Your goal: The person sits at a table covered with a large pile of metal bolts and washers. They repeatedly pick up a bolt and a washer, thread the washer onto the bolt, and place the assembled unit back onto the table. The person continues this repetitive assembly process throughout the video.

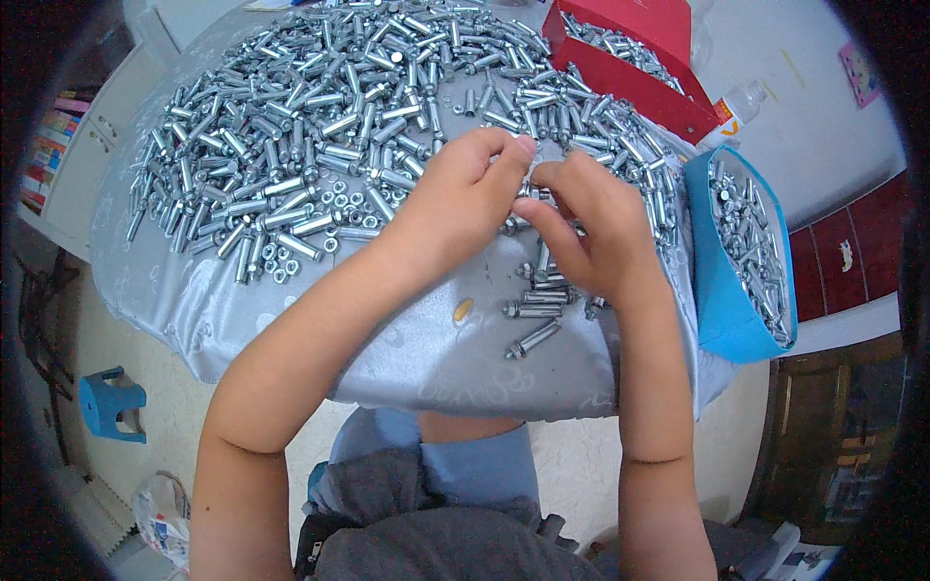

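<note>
My left hand (467,189) and my right hand (603,228) meet over the table, fingertips pinched together. Between them shows a bit of a shiny sleeve anchor bolt (527,184), mostly covered by the fingers. Below my right hand lies a small group of sleeve anchors with nuts (535,310) near the table's front side. To the left of and beyond my hands spreads a big pile of loose sleeve anchors (320,107). Loose hex nuts (341,200) lie along its near edge, left of my left forearm.
The table wears a silvery cloth (262,324). A red box (668,97) of anchors stands at the far right, with a clear plastic bottle (741,102) beside it. A blue container (712,281) full of anchors is at the right edge. A blue stool (111,402) stands on the floor at left.
</note>
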A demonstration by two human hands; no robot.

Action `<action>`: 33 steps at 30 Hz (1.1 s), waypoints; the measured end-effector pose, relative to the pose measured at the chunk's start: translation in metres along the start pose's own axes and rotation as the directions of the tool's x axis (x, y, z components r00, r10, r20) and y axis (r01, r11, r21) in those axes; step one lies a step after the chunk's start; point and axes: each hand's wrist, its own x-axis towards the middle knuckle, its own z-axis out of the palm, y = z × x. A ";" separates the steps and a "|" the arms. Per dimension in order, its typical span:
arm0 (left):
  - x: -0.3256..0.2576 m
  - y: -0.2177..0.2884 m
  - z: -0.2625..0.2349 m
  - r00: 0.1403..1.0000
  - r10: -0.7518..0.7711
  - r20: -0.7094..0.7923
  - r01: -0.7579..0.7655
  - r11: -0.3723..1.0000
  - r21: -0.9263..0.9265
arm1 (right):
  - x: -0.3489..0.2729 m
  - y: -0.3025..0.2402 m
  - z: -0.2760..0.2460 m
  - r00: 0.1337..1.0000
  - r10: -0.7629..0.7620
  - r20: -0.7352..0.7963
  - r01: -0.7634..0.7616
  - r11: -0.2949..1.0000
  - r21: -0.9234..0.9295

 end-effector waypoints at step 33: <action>-0.017 0.023 -0.010 0.375 -0.202 0.905 -0.036 0.972 0.232 | 0.007 -0.002 0.000 0.719 0.686 -0.110 -0.273 0.425 0.863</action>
